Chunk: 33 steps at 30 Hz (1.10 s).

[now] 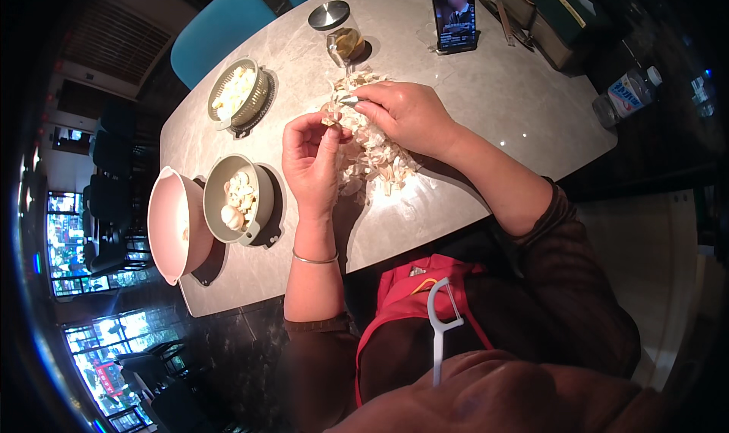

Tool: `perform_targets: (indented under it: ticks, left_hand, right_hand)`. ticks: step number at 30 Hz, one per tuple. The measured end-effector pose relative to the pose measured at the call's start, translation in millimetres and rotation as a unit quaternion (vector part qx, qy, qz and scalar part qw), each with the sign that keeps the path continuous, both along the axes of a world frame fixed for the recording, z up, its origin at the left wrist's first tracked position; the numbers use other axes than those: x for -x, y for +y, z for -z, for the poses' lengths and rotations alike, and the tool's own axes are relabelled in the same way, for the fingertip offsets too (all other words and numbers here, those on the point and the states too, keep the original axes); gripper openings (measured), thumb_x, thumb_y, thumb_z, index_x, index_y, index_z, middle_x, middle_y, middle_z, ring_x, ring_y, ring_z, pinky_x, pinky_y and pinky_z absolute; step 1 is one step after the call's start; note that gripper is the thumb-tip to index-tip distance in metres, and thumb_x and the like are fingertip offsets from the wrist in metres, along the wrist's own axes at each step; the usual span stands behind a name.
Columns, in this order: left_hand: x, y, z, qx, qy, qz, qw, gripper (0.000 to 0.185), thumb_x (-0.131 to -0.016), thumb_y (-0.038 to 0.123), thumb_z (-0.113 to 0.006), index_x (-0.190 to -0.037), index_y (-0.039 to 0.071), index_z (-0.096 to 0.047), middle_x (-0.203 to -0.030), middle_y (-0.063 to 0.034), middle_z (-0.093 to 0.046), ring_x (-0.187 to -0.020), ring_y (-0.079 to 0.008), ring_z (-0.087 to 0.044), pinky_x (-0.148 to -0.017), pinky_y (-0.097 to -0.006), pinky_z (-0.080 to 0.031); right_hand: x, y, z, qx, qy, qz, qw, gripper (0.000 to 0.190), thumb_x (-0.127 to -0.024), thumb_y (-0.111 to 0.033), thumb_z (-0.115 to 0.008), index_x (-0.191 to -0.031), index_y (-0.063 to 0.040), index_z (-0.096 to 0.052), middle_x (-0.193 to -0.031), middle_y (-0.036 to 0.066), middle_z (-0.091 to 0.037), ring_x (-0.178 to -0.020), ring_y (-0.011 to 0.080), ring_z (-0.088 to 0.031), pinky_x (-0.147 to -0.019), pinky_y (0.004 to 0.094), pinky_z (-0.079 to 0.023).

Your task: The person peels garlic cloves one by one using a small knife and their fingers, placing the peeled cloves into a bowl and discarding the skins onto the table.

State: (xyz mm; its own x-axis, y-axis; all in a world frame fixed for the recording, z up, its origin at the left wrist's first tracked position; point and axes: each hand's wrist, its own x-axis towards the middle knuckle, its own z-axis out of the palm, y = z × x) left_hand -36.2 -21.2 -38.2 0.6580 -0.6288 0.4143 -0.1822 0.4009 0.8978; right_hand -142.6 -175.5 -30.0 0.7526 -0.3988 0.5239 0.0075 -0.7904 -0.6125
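Note:
My left hand [316, 154] holds a small garlic clove [330, 115] between thumb and fingers. In my right hand [407, 111] is a small knife, its metal blade [348, 99] pointing at the clove. Under and beside both hands lies a long heap of garlic skins [379, 156]. To the left, a grey-green bowl [266, 199] holds garlic cloves [244, 191] and a whole garlic bulb [232, 217]. Farther up stands a strainer basket [253, 105] with pale peeled cloves [234, 91].
A pink bowl [171, 222] sits at the table's left edge. Beyond the skins is a lidded glass jar [344, 40]. A phone [454, 14] stands upright at the far side. A plastic bottle [626, 97] is at the right edge, near a dark green box [564, 11].

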Motion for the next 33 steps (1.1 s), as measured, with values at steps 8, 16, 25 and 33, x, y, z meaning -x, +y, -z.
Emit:
perform_targets:
  ticks: [8,16,25,33]
  left_hand:
    - [3,0,-5,0.050,-0.003,-0.040,0.998,0.019,-0.097,-0.002,-0.059,-0.114,0.001,-0.050,-0.110,-0.0136,-0.064,-0.087,-0.0136,-0.066,-0.074,-0.0266,-0.059]
    - [-1,-3,0,0.045,-0.010,-0.043,0.998,0.018,-0.095,-0.002,-0.063,-0.111,0.000,-0.054,-0.110,-0.0142,-0.067,-0.086,-0.0157,-0.067,-0.076,-0.0291,-0.058]
    - [-1,-2,6,0.028,-0.047,-0.030,0.998,0.023,-0.091,-0.010,-0.063,-0.110,0.000,-0.056,-0.110,-0.0095,-0.065,-0.098,-0.0136,-0.065,-0.089,-0.0279,-0.055]
    - [2,-2,4,0.024,-0.043,-0.030,0.998,0.024,-0.091,-0.011,-0.062,-0.112,0.000,-0.056,-0.109,-0.0094,-0.065,-0.097,-0.0146,-0.065,-0.089,-0.0289,-0.055]
  right_hand:
    - [1,0,0,-0.002,0.014,-0.006,1.000,0.022,-0.093,-0.024,-0.064,-0.108,-0.008,-0.070,-0.096,0.011,-0.071,-0.085,0.0309,-0.068,-0.072,0.0383,-0.053]
    - [0,6,1,-0.068,-0.033,-0.093,0.993,0.027,-0.094,-0.026,-0.063,-0.113,-0.007,-0.067,-0.097,0.014,-0.069,-0.087,0.0338,-0.067,-0.075,0.0412,-0.053]
    - [1,14,0,-0.120,-0.053,-0.128,0.983,0.026,-0.094,-0.020,-0.062,-0.116,-0.006,-0.066,-0.098,0.016,-0.071,-0.089,0.0323,-0.069,-0.077,0.0391,-0.054]
    - [2,13,-5,-0.115,-0.057,-0.115,0.985,0.021,-0.093,-0.019,-0.063,-0.109,-0.006,-0.068,-0.094,0.015,-0.070,-0.085,0.0332,-0.067,-0.074,0.0393,-0.053]
